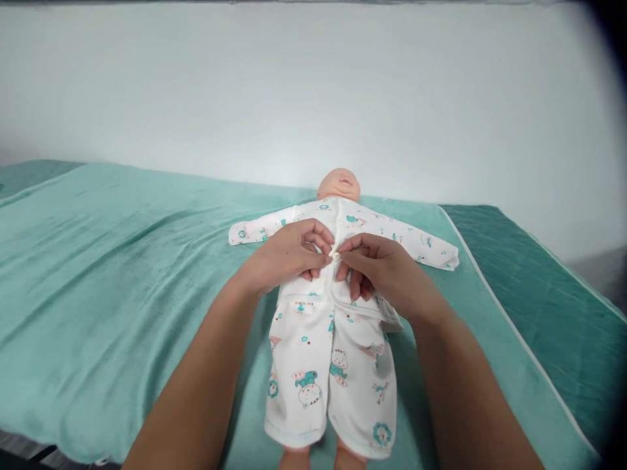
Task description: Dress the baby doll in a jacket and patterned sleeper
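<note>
A baby doll (339, 183) lies on its back, dressed in a white printed shirt (392, 225) and matching pants (301, 365). Over the middle of its chest, my left hand (298, 251) pinches the edge of the shirt's front opening between thumb and fingers. Facing it, my right hand (372, 261) pinches the other edge, right beside a small pale button (336, 256). The button shows between my fingertips; whether it sits in its buttonhole I cannot tell. Both sleeves stretch out sideways, and the doll's lower legs stick out of the pants at the bottom.
A light green blanket (122, 274) with wrinkles covers the bed under the doll. Darker green quilted bedding (548, 287) shows along the right side. A plain white wall (274, 91) rises behind the bed. The bed's front edge runs along the lower left.
</note>
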A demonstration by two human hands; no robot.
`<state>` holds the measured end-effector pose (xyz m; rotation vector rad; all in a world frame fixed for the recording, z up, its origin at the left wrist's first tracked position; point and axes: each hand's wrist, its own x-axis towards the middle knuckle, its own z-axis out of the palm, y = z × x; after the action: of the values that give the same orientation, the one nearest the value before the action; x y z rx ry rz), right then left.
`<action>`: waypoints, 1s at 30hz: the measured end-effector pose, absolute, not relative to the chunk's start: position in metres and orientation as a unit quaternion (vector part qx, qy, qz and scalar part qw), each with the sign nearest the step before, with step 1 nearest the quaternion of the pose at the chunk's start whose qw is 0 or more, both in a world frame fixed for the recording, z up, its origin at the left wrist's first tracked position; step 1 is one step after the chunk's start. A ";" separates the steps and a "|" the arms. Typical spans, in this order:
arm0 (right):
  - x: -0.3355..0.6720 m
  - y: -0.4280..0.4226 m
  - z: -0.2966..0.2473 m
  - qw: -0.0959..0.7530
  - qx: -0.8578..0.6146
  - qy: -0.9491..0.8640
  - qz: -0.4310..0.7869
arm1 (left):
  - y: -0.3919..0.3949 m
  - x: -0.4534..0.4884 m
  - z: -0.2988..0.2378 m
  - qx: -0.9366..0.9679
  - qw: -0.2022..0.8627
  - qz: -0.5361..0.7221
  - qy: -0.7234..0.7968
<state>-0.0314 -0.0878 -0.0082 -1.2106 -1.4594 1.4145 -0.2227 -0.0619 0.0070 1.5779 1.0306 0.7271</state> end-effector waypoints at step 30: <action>-0.040 -0.072 -0.036 0.535 -0.481 -0.674 0.168 | -0.045 -0.213 -0.023 0.828 0.075 0.413 0.371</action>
<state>-0.0399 -0.0724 -0.0360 -1.1456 -1.6062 0.3991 -0.2133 -0.0449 -0.0232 2.4842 1.1137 1.2375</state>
